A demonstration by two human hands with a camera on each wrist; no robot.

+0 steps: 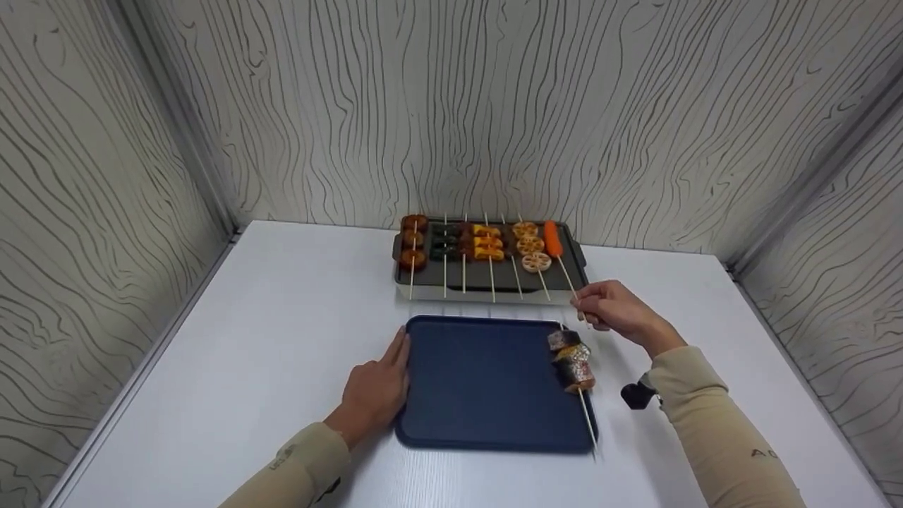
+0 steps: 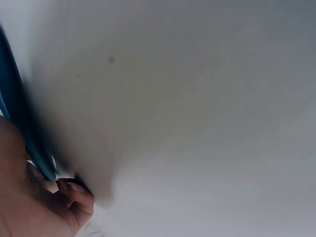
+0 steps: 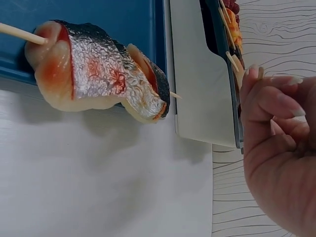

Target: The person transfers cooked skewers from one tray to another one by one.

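My right hand (image 1: 621,310) pinches the lower end of the stick of an orange sausage skewer (image 1: 553,240), whose sausage lies at the right end of a dark grill pan (image 1: 508,279). In the right wrist view a stick end pokes out between thumb and fingertips of the right hand (image 3: 281,118). My left hand (image 1: 375,391) grips the left edge of a blue tray (image 1: 494,388); the left wrist view has its fingertips (image 2: 79,197) curled at the tray's rim. Along the tray's right edge lies a fish-meat skewer (image 1: 575,367) with silvery skin, its stick pointing toward me.
Several other skewers rest side by side on the grill: round brown pieces (image 1: 413,240), dark green pieces (image 1: 444,242), yellow pieces (image 1: 488,243) and lotus root slices (image 1: 530,245). The grill stands on a white table (image 1: 282,317) against a wood-grain patterned wall (image 1: 451,106).
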